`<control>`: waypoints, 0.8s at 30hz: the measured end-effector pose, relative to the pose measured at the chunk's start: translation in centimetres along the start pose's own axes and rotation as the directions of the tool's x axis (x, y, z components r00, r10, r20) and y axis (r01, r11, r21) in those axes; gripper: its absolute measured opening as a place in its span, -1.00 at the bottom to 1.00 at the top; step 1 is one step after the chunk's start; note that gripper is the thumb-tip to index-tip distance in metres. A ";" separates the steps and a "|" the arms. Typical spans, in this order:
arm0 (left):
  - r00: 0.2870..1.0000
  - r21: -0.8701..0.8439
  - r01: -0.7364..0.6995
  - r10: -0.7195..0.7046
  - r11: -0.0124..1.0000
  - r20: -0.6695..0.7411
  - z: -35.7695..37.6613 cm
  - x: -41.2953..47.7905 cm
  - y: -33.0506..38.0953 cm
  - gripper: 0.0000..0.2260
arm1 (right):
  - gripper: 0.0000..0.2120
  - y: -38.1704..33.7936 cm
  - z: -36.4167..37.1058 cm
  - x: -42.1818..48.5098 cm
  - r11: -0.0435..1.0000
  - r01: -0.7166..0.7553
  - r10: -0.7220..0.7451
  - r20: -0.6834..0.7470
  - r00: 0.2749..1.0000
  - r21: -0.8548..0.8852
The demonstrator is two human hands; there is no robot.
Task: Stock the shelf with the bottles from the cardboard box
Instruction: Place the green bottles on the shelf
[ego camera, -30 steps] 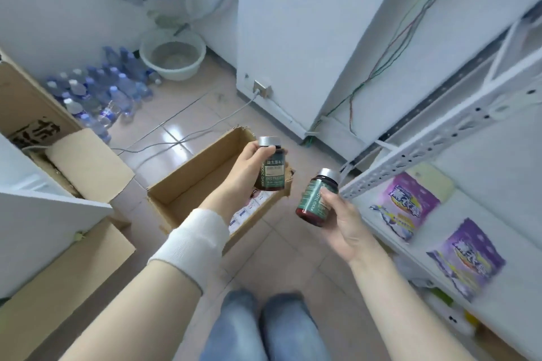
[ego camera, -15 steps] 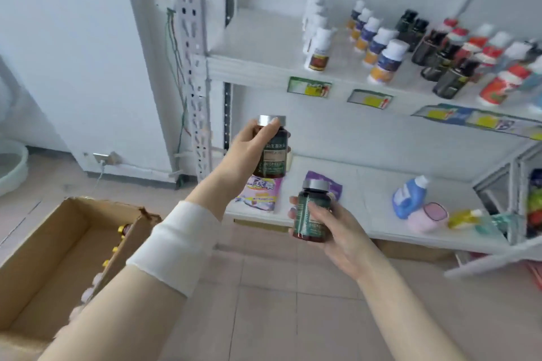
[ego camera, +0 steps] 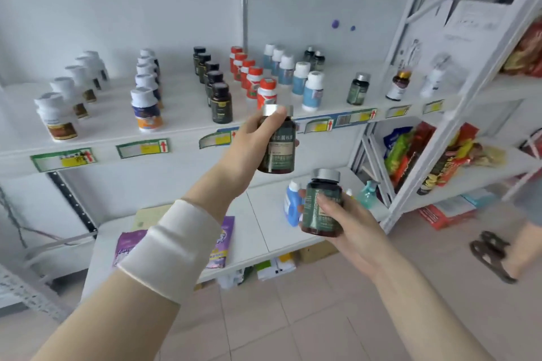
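Bottles clamped one per hand: left hand (ego camera: 249,143) raised level with shelf (ego camera: 181,123), right hand (ego camera: 349,223) lower, awaiting placement beside matching bottle (ego camera: 357,89).

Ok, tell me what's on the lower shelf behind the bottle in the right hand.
Behind the bottle in the right hand a blue detergent bottle and a teal spray bottle stand on the lower shelf. The hand and bottle cover whatever stands between them.

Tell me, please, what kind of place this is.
Probably a small shop or its stockroom: rows of supplement bottles stand on a white shelf with price labels along its edge, and snack packets fill the next rack.
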State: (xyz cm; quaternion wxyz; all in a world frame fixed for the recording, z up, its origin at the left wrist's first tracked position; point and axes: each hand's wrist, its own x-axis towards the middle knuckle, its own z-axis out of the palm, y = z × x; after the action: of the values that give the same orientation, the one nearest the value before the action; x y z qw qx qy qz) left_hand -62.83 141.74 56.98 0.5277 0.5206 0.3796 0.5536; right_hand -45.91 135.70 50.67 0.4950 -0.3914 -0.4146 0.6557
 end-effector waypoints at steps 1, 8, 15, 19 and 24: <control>1.000 0.005 -0.009 0.009 1.000 0.013 1.2 1.6 -0.1 -0.75 | -0.58 -1.1 -1.4 0.9 1.000 0.022 -0.022 -0.009 1.000 -0.001; 0.994 -0.015 -0.056 0.057 0.998 0.094 7.9 14.3 -1.0 -0.78 | -0.66 -9.4 -9.8 9.8 0.983 0.151 -0.157 -0.052 0.986 -0.104; 0.989 0.034 -0.092 0.088 0.995 0.117 12.5 26.4 -1.0 -0.81 | -0.59 -16.9 -16.0 19.2 0.976 0.199 -0.203 -0.042 0.978 -0.088; 0.986 0.120 -0.123 0.107 0.985 0.130 14.9 32.2 -1.5 -0.83 | -0.62 -20.4 -19.4 23.7 0.968 0.228 -0.228 0.009 0.974 -0.101; 0.990 0.175 -0.138 0.130 0.975 0.057 17.3 38.3 -2.2 -0.80 | -0.61 -24.3 -23.4 29.7 0.939 0.273 -0.255 0.110 0.961 -0.210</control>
State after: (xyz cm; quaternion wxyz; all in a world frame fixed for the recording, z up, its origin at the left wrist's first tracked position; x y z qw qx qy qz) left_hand -41.71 177.37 64.56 0.4489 0.6026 0.3796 0.5397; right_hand -22.42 172.31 62.08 0.5142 -0.3583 -0.5542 0.5478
